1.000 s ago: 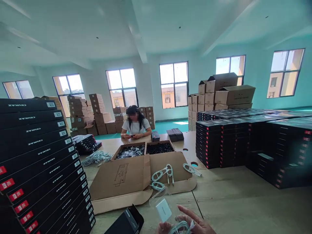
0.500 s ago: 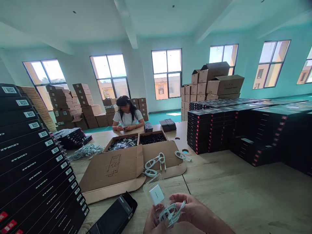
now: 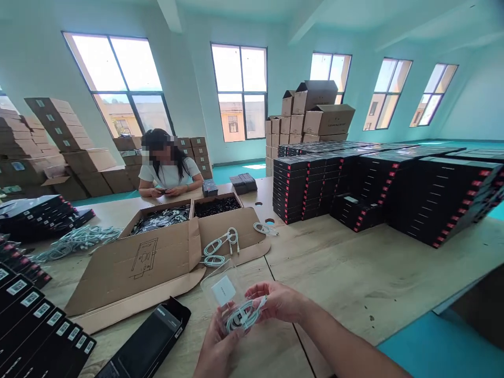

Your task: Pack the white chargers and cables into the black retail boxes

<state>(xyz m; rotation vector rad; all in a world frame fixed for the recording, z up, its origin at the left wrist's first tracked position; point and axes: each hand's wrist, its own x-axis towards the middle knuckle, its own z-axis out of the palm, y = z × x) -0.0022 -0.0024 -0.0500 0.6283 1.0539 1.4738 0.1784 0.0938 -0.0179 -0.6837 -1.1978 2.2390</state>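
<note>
A clear plastic tray [image 3: 207,282] is held above the table, tilted. At its far end sits a white charger block [image 3: 223,290]. A coiled white cable [image 3: 244,315] lies at the near end. My left hand [image 3: 220,333] grips that near end from the left, its thumb over the coil. From the right, my right hand [image 3: 279,302] has its fingers closed on the coil's edge; its fingertips are partly hidden. To the left of my hands an opened black box [image 3: 147,336] lies on the table.
Loose white cables [image 3: 220,244] rest on a cardboard flap [image 3: 126,268]. Beyond it, cartons of small dark parts [image 3: 218,206] stand before a seated co-worker [image 3: 169,170]. Black boxes are stacked at left [image 3: 35,320] and right [image 3: 437,199]; a cable heap [image 3: 81,240] lies at left.
The view has turned to the right and down, so the table and stacks appear shifted left. Both hands still hold the tray and cable, with more of my right forearm showing.
</note>
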